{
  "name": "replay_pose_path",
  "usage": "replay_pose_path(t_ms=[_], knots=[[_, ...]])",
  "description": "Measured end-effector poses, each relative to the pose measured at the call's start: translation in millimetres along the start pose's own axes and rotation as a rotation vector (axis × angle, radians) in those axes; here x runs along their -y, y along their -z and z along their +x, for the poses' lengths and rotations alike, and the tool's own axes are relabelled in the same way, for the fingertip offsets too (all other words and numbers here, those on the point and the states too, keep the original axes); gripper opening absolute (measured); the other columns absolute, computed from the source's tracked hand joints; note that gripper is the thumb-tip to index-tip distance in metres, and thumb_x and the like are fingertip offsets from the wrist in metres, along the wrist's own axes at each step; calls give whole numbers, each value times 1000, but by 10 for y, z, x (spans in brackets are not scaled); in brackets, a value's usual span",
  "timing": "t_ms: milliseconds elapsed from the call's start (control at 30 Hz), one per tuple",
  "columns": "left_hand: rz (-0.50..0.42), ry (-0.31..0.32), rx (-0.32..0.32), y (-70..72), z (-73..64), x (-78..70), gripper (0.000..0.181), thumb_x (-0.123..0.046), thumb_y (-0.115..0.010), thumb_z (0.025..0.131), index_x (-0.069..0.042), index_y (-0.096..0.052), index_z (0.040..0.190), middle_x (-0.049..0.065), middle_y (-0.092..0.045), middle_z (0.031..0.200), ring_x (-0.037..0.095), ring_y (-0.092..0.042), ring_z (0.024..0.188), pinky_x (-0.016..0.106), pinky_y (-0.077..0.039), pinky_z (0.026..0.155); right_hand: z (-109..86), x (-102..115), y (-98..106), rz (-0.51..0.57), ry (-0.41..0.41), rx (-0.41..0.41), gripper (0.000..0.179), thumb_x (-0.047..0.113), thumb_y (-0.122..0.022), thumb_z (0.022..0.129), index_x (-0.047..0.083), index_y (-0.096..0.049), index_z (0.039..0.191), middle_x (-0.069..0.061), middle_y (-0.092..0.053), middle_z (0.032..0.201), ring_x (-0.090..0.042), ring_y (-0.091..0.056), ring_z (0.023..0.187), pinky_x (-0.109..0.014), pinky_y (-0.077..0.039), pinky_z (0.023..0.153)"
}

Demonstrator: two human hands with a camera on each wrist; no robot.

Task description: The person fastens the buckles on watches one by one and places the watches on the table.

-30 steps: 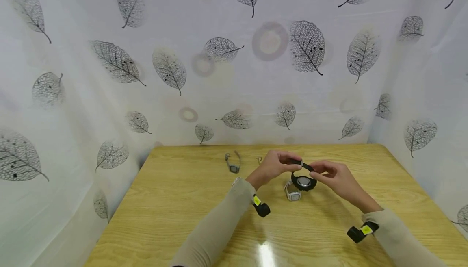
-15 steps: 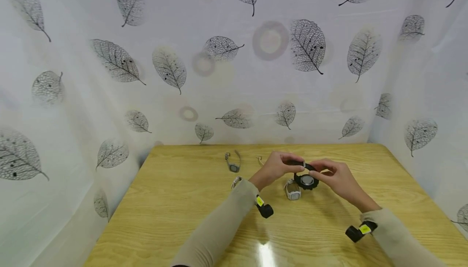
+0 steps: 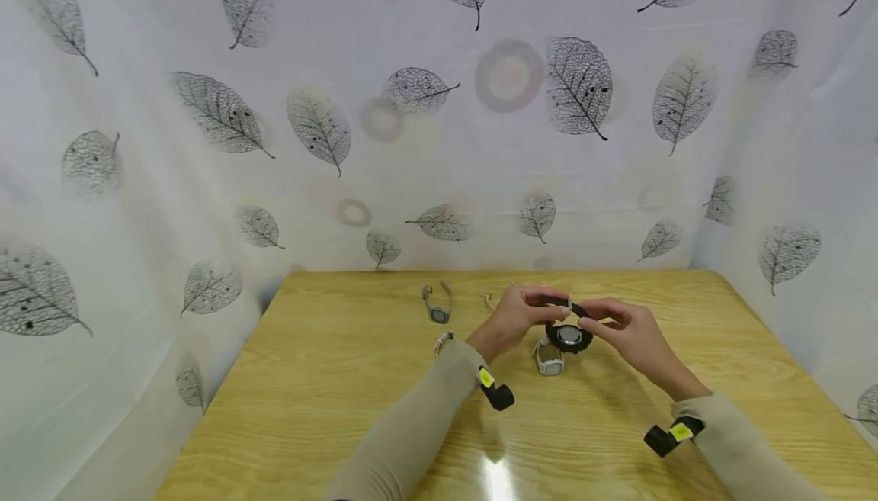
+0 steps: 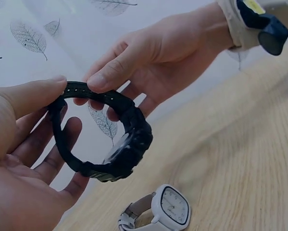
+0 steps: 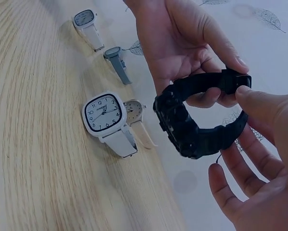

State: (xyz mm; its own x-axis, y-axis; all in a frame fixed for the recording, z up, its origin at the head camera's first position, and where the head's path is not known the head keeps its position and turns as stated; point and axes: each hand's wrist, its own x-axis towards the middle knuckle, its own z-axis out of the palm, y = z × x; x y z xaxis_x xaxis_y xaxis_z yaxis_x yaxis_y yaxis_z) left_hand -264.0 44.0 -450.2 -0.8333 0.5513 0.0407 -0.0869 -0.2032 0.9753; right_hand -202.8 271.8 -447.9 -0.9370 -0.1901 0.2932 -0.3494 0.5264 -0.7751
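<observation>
Black watch is edging left near the white watch. Left hand and right hand are pinching it, apparently for steadiness.

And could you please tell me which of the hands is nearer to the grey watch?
Left: in the head view, the left hand is to the right of the grey watch; the right hand is farther right, past the left hand.

Beige long sleeves; black wrist cameras, yellow labels.
</observation>
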Motion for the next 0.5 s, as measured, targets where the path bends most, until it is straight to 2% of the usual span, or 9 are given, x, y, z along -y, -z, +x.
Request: replay_pose_path(t_ms=[267,367,500], knots=[[-166,-24,-124,-95,15,28,24,0,-75,92,-3,-77,116,8,-77,108,13,-70,86,29,-60,81,-33,-10,5,41,-57,-5,37,32,-69,100,11,-69,131,-6,-71,114,-5,-64,103,-16,-53,87],[-167,-37,-128,-119,13,42,24,1,-75,92,0,-76,116,7,-76,104,14,-69,82,27,-59,76,-33,-9,-7,46,-61,-20,37,31,-70,100,10,-69,130,-7,-71,114,-5,-64,102,-15,-52,87],[-116,-36,-117,-125,6,55,25,-1,-75,93,2,-75,117,4,-75,98,15,-68,81,28,-58,76,-30,15,-34,57,-47,-34,35,26,-72,99,9,-70,129,-8,-72,113,-4,-65,101,-16,-53,86]])
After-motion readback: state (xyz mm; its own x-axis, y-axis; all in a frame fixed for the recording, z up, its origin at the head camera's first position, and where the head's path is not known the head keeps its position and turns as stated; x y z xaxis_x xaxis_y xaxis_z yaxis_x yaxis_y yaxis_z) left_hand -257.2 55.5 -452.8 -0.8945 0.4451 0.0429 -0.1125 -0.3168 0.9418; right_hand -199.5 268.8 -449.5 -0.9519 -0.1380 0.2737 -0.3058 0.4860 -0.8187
